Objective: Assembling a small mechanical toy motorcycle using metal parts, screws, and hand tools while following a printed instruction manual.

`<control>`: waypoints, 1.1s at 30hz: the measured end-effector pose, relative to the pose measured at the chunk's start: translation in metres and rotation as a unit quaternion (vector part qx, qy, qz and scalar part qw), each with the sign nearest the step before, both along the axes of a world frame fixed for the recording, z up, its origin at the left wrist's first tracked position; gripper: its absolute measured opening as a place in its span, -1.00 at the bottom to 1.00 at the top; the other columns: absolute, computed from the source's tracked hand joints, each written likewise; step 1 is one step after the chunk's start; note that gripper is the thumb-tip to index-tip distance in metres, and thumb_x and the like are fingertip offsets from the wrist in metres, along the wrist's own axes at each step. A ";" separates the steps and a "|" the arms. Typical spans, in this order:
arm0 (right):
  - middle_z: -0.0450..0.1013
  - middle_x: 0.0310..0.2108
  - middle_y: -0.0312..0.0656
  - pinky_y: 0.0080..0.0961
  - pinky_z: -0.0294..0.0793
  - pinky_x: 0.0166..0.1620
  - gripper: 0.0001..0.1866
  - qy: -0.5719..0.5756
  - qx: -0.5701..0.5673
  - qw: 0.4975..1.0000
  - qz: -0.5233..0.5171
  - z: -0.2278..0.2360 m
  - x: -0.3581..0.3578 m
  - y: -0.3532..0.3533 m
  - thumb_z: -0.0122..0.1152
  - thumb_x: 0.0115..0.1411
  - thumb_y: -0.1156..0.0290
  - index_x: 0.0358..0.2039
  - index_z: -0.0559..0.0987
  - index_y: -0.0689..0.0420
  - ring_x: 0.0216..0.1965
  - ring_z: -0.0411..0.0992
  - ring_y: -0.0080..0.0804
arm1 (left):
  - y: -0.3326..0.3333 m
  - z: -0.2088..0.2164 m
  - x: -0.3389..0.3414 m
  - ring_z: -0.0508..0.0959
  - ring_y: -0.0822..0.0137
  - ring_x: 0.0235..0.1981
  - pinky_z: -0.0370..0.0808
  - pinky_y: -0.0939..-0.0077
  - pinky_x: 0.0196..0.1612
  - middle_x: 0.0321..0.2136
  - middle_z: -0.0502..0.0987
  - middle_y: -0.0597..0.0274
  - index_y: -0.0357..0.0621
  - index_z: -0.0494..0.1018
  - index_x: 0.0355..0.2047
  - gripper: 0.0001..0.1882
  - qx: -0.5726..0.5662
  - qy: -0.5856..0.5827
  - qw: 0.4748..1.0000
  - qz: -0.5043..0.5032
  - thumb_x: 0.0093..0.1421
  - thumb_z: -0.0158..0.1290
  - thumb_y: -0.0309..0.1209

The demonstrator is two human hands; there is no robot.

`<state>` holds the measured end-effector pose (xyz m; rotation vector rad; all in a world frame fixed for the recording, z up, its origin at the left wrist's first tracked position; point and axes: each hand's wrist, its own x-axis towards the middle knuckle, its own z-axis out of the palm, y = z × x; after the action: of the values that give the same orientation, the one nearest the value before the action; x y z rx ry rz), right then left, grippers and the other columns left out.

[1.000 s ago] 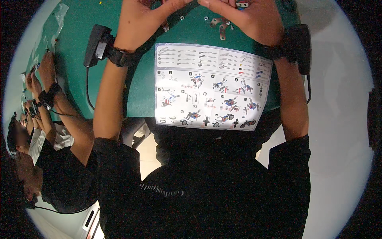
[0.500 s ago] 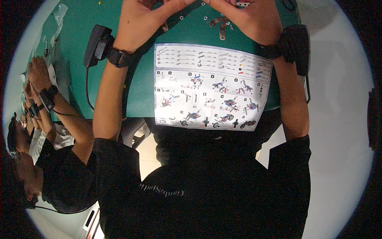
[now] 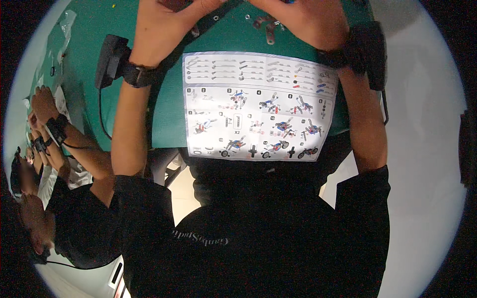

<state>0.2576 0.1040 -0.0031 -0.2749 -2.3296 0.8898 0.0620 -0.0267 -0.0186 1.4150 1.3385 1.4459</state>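
Both hands reach to the top edge of the picture, above the green tabletop. My left hand (image 3: 161,32) bends inward, its thumb stretched toward the middle; the fingers curl and are partly cut off. Opposite it, my right hand (image 3: 314,22) leans in with its thumb pointing to the left one. The fingertips come together past the top edge, so whatever they pinch is hidden. Between the hands lie metal strips with holes (image 3: 270,34) and a small nut (image 3: 215,18). Closer to me, a printed instruction sheet (image 3: 258,107) hangs partly over the table edge.
The green table (image 3: 166,119) ends just in front of my body. Each wrist wears a black strapped device, the left one (image 3: 113,59) trailing a cable. At left, another person's hand (image 3: 45,104) works at the same table. Clear plastic wrapping (image 3: 65,27) lies at the far left.
My left hand has shifted slightly left and up, and my right hand slightly up. The sheet and metal parts appear a little further left in the picture. The other person's hand sits slightly lower.
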 end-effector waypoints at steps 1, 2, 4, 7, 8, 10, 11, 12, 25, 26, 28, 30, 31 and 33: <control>0.56 -0.49 -0.17 -0.60 0.36 -0.48 -0.84 0.007 0.002 1.000 -0.002 0.000 0.001 0.000 0.45 0.16 0.44 -0.29 0.67 0.22 -0.56 0.43 -0.54 | 0.001 0.001 0.002 0.58 0.50 -0.24 0.54 0.60 -0.14 -0.23 0.63 0.28 -0.25 0.58 -0.03 -0.75 -0.007 0.013 1.000 0.007 0.29 0.23 -0.54; 0.57 -0.48 -0.16 -0.60 0.36 -0.48 -0.84 0.014 0.004 1.000 -0.004 0.000 0.002 -0.001 0.46 0.16 0.44 -0.29 0.68 0.22 -0.56 0.43 -0.54 | 0.002 0.000 0.004 0.58 0.50 -0.24 0.53 0.60 -0.14 -0.23 0.63 0.28 -0.24 0.58 -0.03 -0.76 -0.013 0.027 0.999 0.014 0.29 0.23 -0.54; 0.57 -0.48 -0.16 -0.62 0.37 -0.48 -0.84 0.024 -0.001 1.000 -0.004 -0.006 0.003 0.002 0.46 0.16 0.44 -0.29 0.69 0.23 -0.56 0.43 -0.56 | 0.003 -0.004 0.004 0.58 0.50 -0.24 0.53 0.60 -0.14 -0.24 0.63 0.28 -0.25 0.58 -0.03 -0.76 -0.004 0.010 1.000 0.004 0.29 0.23 -0.54; 0.59 -0.48 -0.17 -0.63 0.38 -0.48 -0.84 0.021 -0.042 0.999 -0.003 -0.017 0.000 0.007 0.45 0.16 0.45 -0.29 0.70 0.24 -0.55 0.44 -0.59 | 0.006 -0.009 0.005 0.57 0.51 -0.24 0.53 0.61 -0.13 -0.24 0.63 0.29 -0.25 0.59 -0.04 -0.76 0.001 0.020 1.000 0.007 0.29 0.23 -0.54; 0.59 -0.48 -0.18 -0.64 0.38 -0.48 -0.85 0.012 -0.066 0.998 -0.003 -0.015 0.002 0.007 0.45 0.17 0.45 -0.29 0.70 0.25 -0.54 0.44 -0.61 | 0.006 -0.011 0.005 0.57 0.51 -0.24 0.52 0.61 -0.13 -0.24 0.63 0.29 -0.25 0.59 -0.04 -0.76 0.002 0.029 1.000 0.010 0.29 0.23 -0.53; 0.60 -0.47 -0.18 -0.65 0.39 -0.48 -0.85 0.014 -0.064 0.998 0.001 -0.013 0.004 0.004 0.44 0.18 0.46 -0.29 0.70 0.26 -0.53 0.44 -0.63 | 0.006 -0.011 0.005 0.57 0.51 -0.23 0.52 0.62 -0.12 -0.23 0.63 0.30 -0.25 0.59 -0.03 -0.76 -0.003 0.020 1.000 0.009 0.29 0.23 -0.53; 0.60 -0.47 -0.18 -0.65 0.39 -0.48 -0.85 0.027 -0.038 0.999 0.005 -0.014 0.005 0.003 0.43 0.18 0.47 -0.28 0.70 0.27 -0.53 0.44 -0.64 | 0.005 -0.012 0.006 0.57 0.51 -0.23 0.52 0.62 -0.12 -0.23 0.62 0.30 -0.25 0.59 -0.03 -0.76 -0.006 0.016 1.000 0.009 0.30 0.23 -0.53; 0.60 -0.46 -0.18 -0.66 0.40 -0.47 -0.85 0.038 -0.010 0.999 0.007 -0.015 0.006 0.003 0.43 0.18 0.47 -0.28 0.70 0.27 -0.52 0.45 -0.65 | 0.006 -0.013 0.006 0.57 0.51 -0.23 0.52 0.62 -0.12 -0.23 0.62 0.30 -0.25 0.59 -0.03 -0.76 -0.004 0.017 1.000 0.008 0.30 0.23 -0.53; 0.60 -0.48 -0.20 -0.68 0.38 -0.49 -0.84 0.000 -0.058 0.998 -0.005 -0.011 0.003 0.004 0.44 0.17 0.46 -0.28 0.70 0.26 -0.54 0.43 -0.69 | 0.006 -0.012 0.003 0.56 0.53 -0.24 0.50 0.64 -0.14 -0.24 0.62 0.32 -0.25 0.58 -0.03 -0.76 0.003 0.035 0.999 0.003 0.30 0.22 -0.53; 0.60 -0.48 -0.21 -0.68 0.38 -0.49 -0.84 0.012 -0.025 1.000 -0.003 -0.012 0.004 0.003 0.44 0.17 0.46 -0.28 0.70 0.26 -0.54 0.42 -0.69 | 0.006 -0.011 0.003 0.56 0.53 -0.25 0.50 0.64 -0.14 -0.24 0.62 0.32 -0.25 0.58 -0.03 -0.76 0.004 0.039 0.999 0.004 0.30 0.22 -0.53; 0.60 -0.49 -0.21 -0.68 0.37 -0.49 -0.85 0.021 -0.015 1.000 0.002 -0.015 0.004 0.004 0.44 0.17 0.47 -0.28 0.70 0.26 -0.54 0.42 -0.69 | 0.006 -0.010 0.003 0.56 0.53 -0.25 0.50 0.64 -0.15 -0.24 0.62 0.32 -0.26 0.58 -0.03 -0.76 0.000 0.038 0.999 0.004 0.30 0.22 -0.53; 0.59 -0.49 -0.22 -0.69 0.36 -0.49 -0.85 0.016 -0.059 0.998 0.010 -0.019 0.000 0.007 0.44 0.17 0.47 -0.28 0.70 0.26 -0.55 0.41 -0.69 | 0.005 -0.010 0.002 0.56 0.53 -0.26 0.50 0.64 -0.15 -0.24 0.62 0.32 -0.26 0.58 -0.03 -0.76 -0.002 0.037 0.999 0.004 0.31 0.22 -0.52; 0.59 -0.49 -0.22 -0.69 0.36 -0.49 -0.85 0.021 -0.041 0.999 0.013 -0.018 0.000 0.006 0.44 0.18 0.47 -0.28 0.70 0.26 -0.55 0.41 -0.70 | 0.004 -0.011 0.001 0.56 0.53 -0.26 0.50 0.64 -0.15 -0.25 0.62 0.32 -0.26 0.58 -0.02 -0.76 -0.002 0.037 0.999 0.005 0.31 0.22 -0.52; 0.60 -0.48 -0.22 -0.70 0.36 -0.50 -0.86 0.028 -0.003 1.000 0.013 -0.013 0.003 0.002 0.44 0.18 0.47 -0.29 0.70 0.27 -0.54 0.41 -0.70 | 0.004 -0.012 0.001 0.56 0.53 -0.26 0.50 0.64 -0.16 -0.25 0.62 0.32 -0.25 0.58 -0.02 -0.76 0.001 0.032 0.999 0.002 0.31 0.22 -0.51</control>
<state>0.2611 0.1059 -0.0164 -0.2207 -2.2846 0.9056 0.0628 -0.0227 -0.0301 1.4718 1.3800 1.4162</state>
